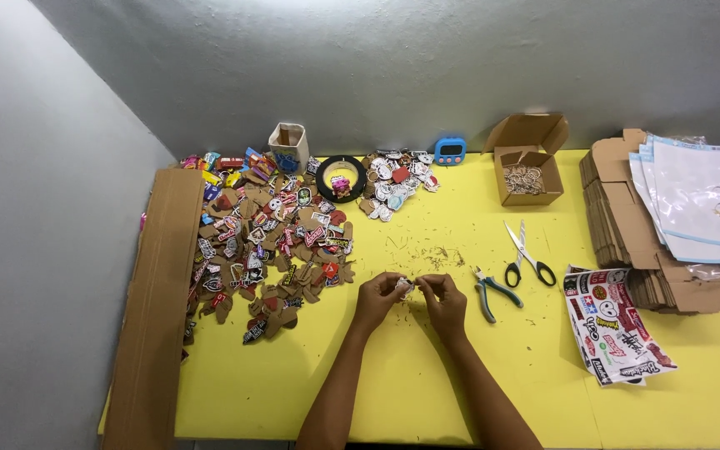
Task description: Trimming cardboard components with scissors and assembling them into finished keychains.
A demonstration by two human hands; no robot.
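My left hand [378, 298] and my right hand [442, 302] meet at the middle of the yellow table [293, 375]. Together they pinch a small pale sticker-covered piece [405, 287] between the fingertips. What exactly the piece is stays too small to tell. Green-handled pliers [490, 293] lie just right of my right hand. Black-handled scissors [525, 253] lie beyond them.
A heap of brown cardboard cutouts with stickers [268, 246] covers the left. A long cardboard strip [156, 300] runs along the left edge. At the back: tape roll [342, 178], blue timer [450, 151], open box of rings [529, 173]. Right: flat cardboard stack [627, 225], plastic bags [693, 200], sticker sheets [614, 325].
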